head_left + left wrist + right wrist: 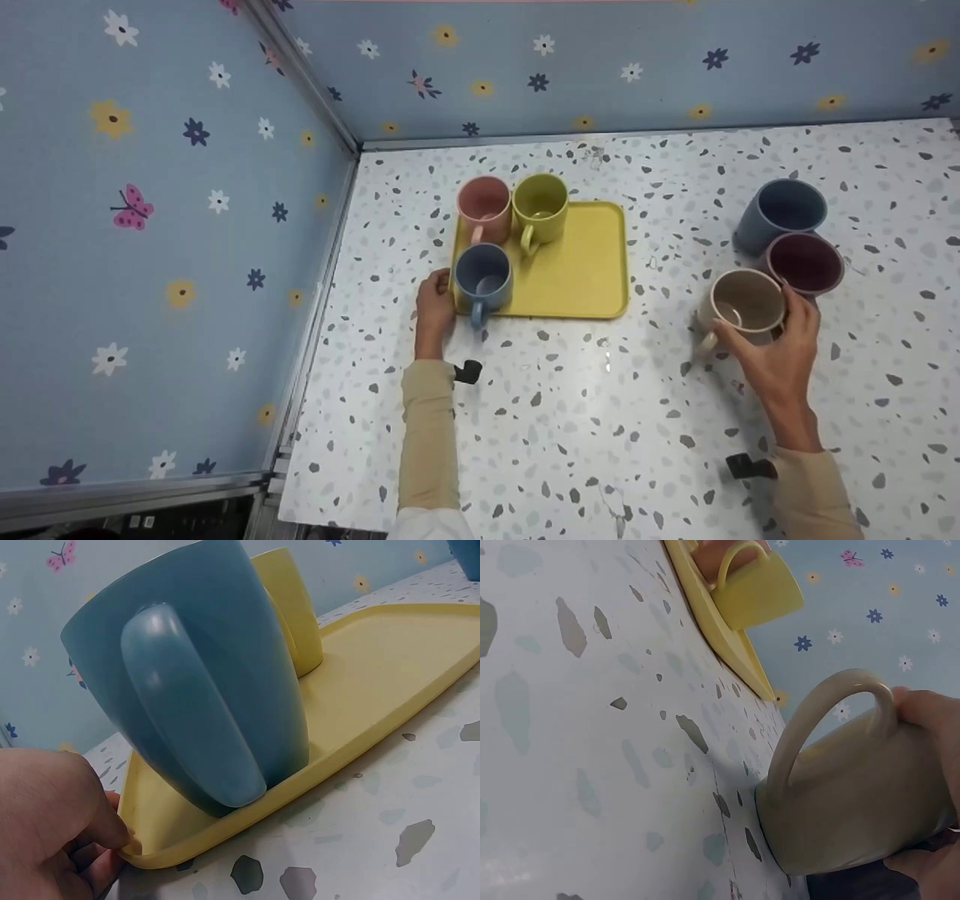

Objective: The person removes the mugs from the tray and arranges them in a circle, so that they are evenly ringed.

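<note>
My left hand [435,304] pinches the near left corner of a yellow tray [577,262], its thumb at the rim. Right beside it, a blue mug [484,301] stands on that corner with its handle toward me. Behind the blue mug are a pink mug [495,227] and a yellow-green mug [553,226], both upright on the tray. On the right, my right hand [784,364] grips a beige mug [847,795] from its near side, thumb and fingers spread around the body near the rim. The beige mug's handle points down and left in the head view.
Close behind the beige mug stand a maroon mug [806,264] and a darker blue mug [752,225]. The speckled white table [540,435] meets a flowered blue panel [637,75] at the back and another panel [172,240] on the left.
</note>
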`<state>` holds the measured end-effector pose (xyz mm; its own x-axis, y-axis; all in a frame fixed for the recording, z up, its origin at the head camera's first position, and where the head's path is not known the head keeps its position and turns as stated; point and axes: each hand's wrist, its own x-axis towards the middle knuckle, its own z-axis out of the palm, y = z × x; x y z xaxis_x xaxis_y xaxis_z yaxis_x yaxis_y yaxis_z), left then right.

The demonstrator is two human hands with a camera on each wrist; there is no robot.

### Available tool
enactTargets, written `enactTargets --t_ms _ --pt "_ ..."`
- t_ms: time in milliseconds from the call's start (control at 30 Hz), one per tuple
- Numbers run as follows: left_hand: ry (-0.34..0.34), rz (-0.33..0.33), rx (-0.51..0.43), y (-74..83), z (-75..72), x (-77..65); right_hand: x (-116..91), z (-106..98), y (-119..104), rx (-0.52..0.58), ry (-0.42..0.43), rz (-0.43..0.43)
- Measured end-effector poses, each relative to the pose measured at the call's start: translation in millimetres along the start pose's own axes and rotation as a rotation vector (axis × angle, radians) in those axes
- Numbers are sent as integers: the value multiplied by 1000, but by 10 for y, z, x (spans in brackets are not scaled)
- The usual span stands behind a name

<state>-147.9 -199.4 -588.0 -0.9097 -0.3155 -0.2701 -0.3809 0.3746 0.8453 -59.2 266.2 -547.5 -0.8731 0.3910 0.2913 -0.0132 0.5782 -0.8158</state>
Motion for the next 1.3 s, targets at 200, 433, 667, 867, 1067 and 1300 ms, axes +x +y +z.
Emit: enactTargets --t_ms 200,433,667,867,1067,1300 --pt "2 6 -5 -7 -1 1 -10 1 -9 -7 16 6" --pt "2 3 -22 2 -11 2 -17 7 -40 -3 41 -13" --pt "0 11 10 -3 0 4 -43 27 -41 56 88 -64" --pt "4 -9 22 -3 7 -4 -63 33 -10 55 92 -40" --pt "0 -16 17 1 1 -9 -71 11 3 69 66 14" --pt "0 -4 2 -12 -1 1 -77 -16 -88 128 57 54"
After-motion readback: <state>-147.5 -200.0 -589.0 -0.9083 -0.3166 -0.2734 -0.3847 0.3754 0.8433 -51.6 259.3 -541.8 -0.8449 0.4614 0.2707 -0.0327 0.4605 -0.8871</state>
